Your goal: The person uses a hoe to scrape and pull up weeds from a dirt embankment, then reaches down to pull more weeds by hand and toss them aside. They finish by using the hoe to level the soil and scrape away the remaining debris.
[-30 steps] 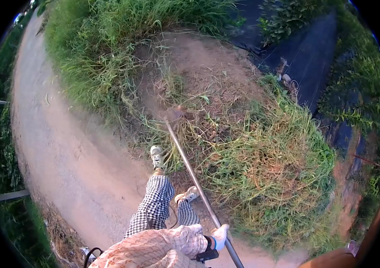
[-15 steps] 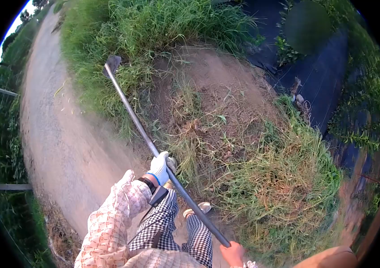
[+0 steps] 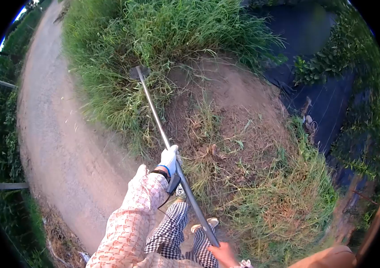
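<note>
While hands grip hoe — blade (against grass) indistinct.

Dirt path left. Tall grass ahead; hoe blade in or just above it. Soil patch between tall grass and cut grass; weed mat right. Left hand on shaft, ahead of right hand.

Tall grass crowds the hoe blade; the path leftward lies open.

A dirt track, tall grass and black ground sheeting show farmland.
</note>
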A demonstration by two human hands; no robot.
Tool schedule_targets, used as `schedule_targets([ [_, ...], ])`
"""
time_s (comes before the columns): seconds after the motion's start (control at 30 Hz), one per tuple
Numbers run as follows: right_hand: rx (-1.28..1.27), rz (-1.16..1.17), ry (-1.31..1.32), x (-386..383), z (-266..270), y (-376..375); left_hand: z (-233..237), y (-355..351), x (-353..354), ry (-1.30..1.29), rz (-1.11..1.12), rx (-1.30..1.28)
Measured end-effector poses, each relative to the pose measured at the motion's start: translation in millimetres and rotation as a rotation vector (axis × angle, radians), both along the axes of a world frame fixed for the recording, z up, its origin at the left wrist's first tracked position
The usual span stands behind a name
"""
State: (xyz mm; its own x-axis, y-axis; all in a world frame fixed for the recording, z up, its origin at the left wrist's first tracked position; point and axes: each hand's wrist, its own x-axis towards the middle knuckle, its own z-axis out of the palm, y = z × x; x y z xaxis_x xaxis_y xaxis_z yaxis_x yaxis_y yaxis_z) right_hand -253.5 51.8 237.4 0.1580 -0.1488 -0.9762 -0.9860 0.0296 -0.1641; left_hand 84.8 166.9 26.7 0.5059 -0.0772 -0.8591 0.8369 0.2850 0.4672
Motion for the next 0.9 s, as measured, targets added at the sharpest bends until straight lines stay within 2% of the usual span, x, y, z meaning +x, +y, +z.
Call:
schedule_targets([
  [0.03,-0.048,-0.054,-0.195,-26.8,14.1,8.0,-5.6,-13.1,-33.8,0.017,-0.118,0.088],
  [0.07,-0.171,-0.084,-0.239,-41.4,25.9,8.6,-3.3,-20.3,-60.9,0.066,-0.091,0.123],
  [0.1,-0.066,-0.095,0.041,-55.7,23.4,2.5,2.7,-24.3,-74.3,0.071,-0.087,0.153],
  [0.13,-0.073,-0.099,0.009,-46.0,28.9,1.0,9.0,-23.4,-78.4,0.087,-0.04,0.078],
  [0.23,-0.12,-0.072,-0.032,-17.9,42.3,-0.5,12.8,-14.9,-55.3,0.146,0.048,-0.067],
  [0.27,-0.137,0.136,0.074,-8.2,35.2,-4.3,16.1,-9.7,-43.3,0.163,0.081,-0.127],
  [0.33,-0.231,0.066,-0.112,16.6,30.3,-3.5,26.3,-8.1,-11.6,0.125,0.089,-0.068],
  [0.37,-0.258,0.096,-0.099,31.8,23.1,-3.2,23.8,-4.6,4.7,0.138,0.121,-0.112],
  [0.4,-0.28,0.126,-0.085,45.8,13.3,-3.3,24.3,-4.7,18.3,0.069,0.122,-0.044],
  [0.5,-0.261,0.123,-0.057,41.8,-0.2,-5.4,13.8,-4.6,37.9,0.017,0.068,-0.023],
  [0.53,-0.246,0.108,-0.048,37.9,-0.2,-6.5,10.3,-10.9,33.6,0.01,0.013,0.024],
  [0.57,-0.207,-0.064,-0.139,18.7,12.4,-4.3,10.9,-21.1,11.4,0.014,-0.011,0.037],
  [0.6,-0.084,-0.171,-0.12,-5.1,32.0,-5.1,-7.2,-29.0,-27.8,-0.019,-0.14,0.128],
  [0.63,-0.113,-0.185,-0.058,-45.4,37.1,-0.7,2.4,-40.9,-65.9,0.022,-0.122,0.156],
  [0.7,-0.261,0.089,-0.046,-85.4,43.0,-3.8,17.5,-43.9,-100.2,0.061,-0.128,0.162],
  [0.8,-0.246,0.05,-0.036,-65.0,50.1,3.0,26.6,-32.6,-87.3,0.105,-0.122,0.069],
  [0.9,-0.151,-0.132,-0.099,-30.5,43.5,-2.5,15.8,-27.2,-58.4,0.152,-0.001,-0.063],
])
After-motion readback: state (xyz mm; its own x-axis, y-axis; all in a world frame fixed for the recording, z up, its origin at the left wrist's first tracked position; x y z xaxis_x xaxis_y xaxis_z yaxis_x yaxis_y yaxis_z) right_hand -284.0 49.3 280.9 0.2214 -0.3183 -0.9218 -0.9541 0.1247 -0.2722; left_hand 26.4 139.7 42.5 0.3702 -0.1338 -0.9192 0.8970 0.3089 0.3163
